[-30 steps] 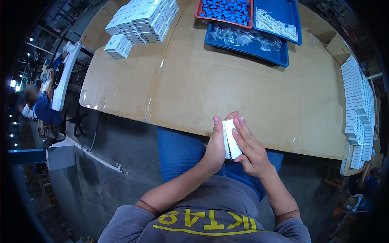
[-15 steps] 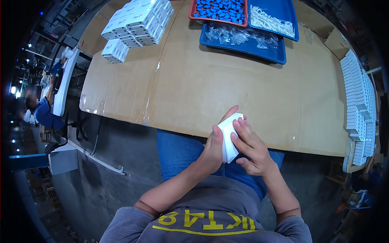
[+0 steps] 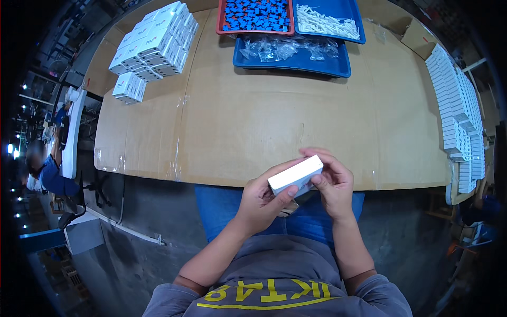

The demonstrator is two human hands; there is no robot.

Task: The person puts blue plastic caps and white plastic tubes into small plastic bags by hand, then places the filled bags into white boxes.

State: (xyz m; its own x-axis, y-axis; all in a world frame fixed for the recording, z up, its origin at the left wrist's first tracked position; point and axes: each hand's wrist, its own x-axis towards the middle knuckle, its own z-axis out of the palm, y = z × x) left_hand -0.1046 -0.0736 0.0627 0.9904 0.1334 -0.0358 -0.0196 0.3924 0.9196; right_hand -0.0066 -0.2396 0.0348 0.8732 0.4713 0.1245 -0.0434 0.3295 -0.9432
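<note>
A small white box [image 3: 294, 176] is held between my two hands, above my lap at the table's near edge. It lies slanted, its right end farther from me, with a plain white side facing up. My left hand [image 3: 262, 202] is closed round its left end, thumb along the near side. My right hand [image 3: 335, 186] grips the right end, thumb on the near side and fingers behind it. The box's underside and part of its near face are hidden by my hands.
Stacked white boxes [image 3: 153, 42] stand at the table's far left, more [image 3: 457, 111] at the right edge. At the back are a red tray [image 3: 255, 33] of blue parts, a blue tray [image 3: 361, 31] of white pieces, and another blue tray [image 3: 296, 66] with clear plastic bags. Someone [image 3: 48, 174] sits far left.
The white box has turned from nearly upright to a sideways slant. My right fingers have moved from its face to its right end. The view has shifted, so the table's things sit farther left.
</note>
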